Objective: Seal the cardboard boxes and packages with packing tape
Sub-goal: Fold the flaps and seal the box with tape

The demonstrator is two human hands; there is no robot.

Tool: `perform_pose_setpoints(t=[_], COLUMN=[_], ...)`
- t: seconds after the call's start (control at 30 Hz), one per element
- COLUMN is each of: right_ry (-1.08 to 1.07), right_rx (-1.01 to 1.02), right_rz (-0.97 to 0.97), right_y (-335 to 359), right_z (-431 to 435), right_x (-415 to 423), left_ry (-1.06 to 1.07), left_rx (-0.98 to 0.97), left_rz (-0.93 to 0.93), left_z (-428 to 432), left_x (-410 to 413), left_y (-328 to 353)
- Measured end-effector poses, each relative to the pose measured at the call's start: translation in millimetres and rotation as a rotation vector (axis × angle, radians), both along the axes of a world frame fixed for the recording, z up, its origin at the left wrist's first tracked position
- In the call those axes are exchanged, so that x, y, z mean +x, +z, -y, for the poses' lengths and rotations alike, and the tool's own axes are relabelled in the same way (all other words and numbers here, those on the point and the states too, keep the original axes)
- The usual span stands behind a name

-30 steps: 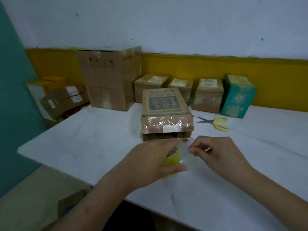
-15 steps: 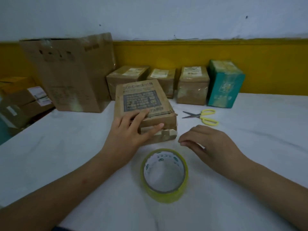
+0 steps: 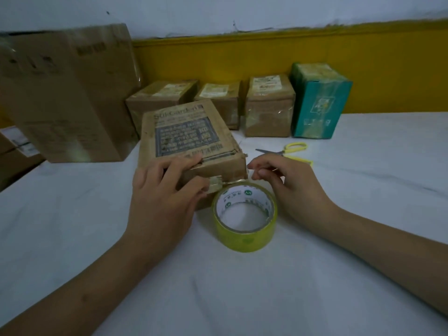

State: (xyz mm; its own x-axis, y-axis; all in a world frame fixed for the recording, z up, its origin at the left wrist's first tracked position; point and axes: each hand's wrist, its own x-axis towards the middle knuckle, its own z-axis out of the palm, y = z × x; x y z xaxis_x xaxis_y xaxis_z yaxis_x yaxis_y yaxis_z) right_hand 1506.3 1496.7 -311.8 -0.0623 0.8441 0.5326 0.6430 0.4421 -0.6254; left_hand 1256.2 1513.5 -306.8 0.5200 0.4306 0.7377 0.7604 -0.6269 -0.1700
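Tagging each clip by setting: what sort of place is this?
Likely a small parcel-packing station, though little of the room shows. Labelled, taped parcels line the wall on a white table, a packing tape roll lies by the box being sealed, and scissors sit nearby.

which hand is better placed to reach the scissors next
Right, probably. The scissors lie just beyond the right hand, on its side of the box. The left hand grips the box's near end and would have to let go and cross over the tape roll.
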Motion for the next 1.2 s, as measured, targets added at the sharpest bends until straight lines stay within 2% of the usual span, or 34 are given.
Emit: perform_pose_setpoints(t=[0.33,0.47,0.6,0.77,0.87,1.1,1.2], right_ry=[-0.033,-0.091,-0.113,-0.071,-0.031,0.073,0.059], right_rx=[0.003,0.168,0.289,0.05,-0.005,-0.124,-0.124], right_rz=[-0.057,0.106,0.143,-0.09,-0.169,-0.228,-0.154], right_y=[5,3,4,5,4,2,2], right_z=[-7,17,28,3,-11,-27,-34], right_x=[-9,2,11,0,-6,-7,-5], left_ry=[0.01,0.028,0.032,0.043,0.048,0.043,0.039], left_rx=[0.009,0.013,0.021,0.007,0.007,0.036,0.067], left_rz=[0.007,0.021,0.036,0.037,0.042,0.036,0.04], left_z=[1,1,1,4,4,1,-1], left_x=[1,4,6,8,8,8,8], left_y=[1,0,-1,-2,-2,-5,-8])
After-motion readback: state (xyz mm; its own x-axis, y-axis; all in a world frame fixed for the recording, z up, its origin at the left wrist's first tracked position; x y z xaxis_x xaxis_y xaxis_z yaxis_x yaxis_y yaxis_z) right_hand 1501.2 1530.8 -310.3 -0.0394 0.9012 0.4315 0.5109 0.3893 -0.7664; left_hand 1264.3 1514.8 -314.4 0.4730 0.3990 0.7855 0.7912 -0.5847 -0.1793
